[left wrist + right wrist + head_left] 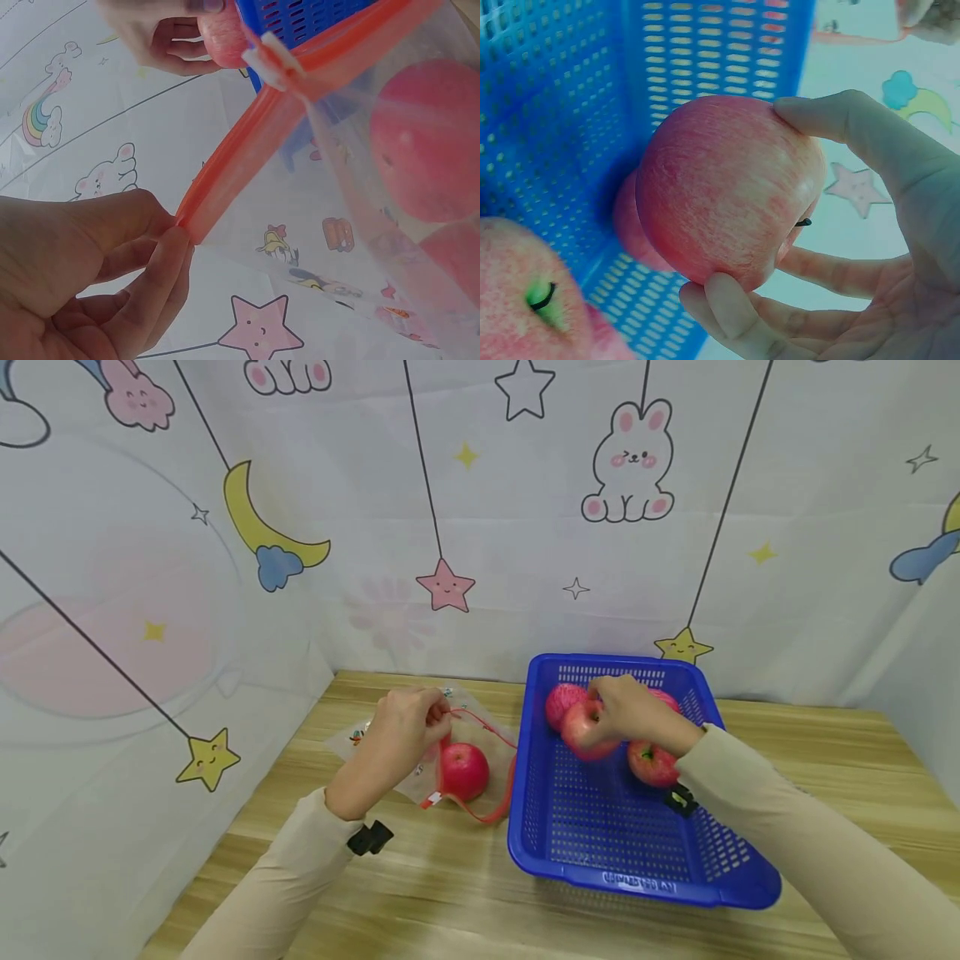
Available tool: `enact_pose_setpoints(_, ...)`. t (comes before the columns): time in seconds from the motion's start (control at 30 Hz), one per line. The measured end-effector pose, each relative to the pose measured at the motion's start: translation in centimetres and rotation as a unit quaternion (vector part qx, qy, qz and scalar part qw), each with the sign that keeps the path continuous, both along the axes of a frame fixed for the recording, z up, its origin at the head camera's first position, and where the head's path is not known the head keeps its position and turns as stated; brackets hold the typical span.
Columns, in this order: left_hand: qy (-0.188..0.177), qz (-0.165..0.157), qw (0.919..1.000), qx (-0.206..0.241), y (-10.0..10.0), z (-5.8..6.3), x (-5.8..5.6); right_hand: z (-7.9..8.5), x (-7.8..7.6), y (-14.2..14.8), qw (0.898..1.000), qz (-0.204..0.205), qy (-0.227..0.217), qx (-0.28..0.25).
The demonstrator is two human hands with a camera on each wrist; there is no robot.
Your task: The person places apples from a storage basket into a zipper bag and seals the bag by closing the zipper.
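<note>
My left hand [401, 727] pinches the red zip edge [240, 169] of a clear printed zip bag [491, 752] between thumb and fingers. Inside the bag lies a red apple [463, 772]; the left wrist view shows a second red shape [454, 259] below the larger apple [431, 142]. A white slider [274, 61] sits on the zip. With thumb and fingers curled round it, my right hand [633, 714] holds a red apple [731, 195] over the blue basket [547, 864]. Its stem points toward the palm.
More apples sit in the basket's far half, one with a green-tinged stem hollow [651, 766] and one at the left wall [564, 703]. The basket stands right of the bag on a wooden table [420, 902]. A cartoon-printed cloth [517, 635] hangs behind and to the left.
</note>
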State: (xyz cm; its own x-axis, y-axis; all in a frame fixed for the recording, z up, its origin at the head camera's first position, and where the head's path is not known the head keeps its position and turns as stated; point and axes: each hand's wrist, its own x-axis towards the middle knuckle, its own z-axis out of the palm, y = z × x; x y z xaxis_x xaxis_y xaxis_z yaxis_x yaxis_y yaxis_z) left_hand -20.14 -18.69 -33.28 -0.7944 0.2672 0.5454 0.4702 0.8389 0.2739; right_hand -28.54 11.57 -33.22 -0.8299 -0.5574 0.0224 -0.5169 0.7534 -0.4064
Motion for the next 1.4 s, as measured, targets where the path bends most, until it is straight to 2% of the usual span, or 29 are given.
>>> enact_pose_setpoints(0.17, 0.000, 0.002, 1.0000, 0.000, -0.1, -0.1, -0.1, 1.1, 0.8, -0.7, 1.000, 0.004, -0.003, -0.006)
enact_pose_setpoints(0.5, -0.002, 0.005, 1.0000, -0.001, -0.2, 0.0, 0.1, 3.1, 2.6, -2.6, 0.997, 0.040, 0.038, -0.056)
enact_pose_setpoints(0.8, -0.006, 0.004, 0.9999, 0.008, -0.5, 0.1, 0.4, 4.4, 4.4, -5.3, 0.994, 0.060, -0.008, -0.088)
enact_pose_setpoints(1.1, -0.004, 0.004, 1.0000, 0.003, -0.5, 0.1, 0.4, 4.0, 5.1, -7.4, 0.993, 0.075, -0.005, -0.094)
enact_pose_setpoints(1.4, -0.002, 0.000, 1.0000, 0.006, -0.6, 0.0, 0.2, 3.1, 5.4, -9.3, 0.990, 0.092, -0.030, -0.107)
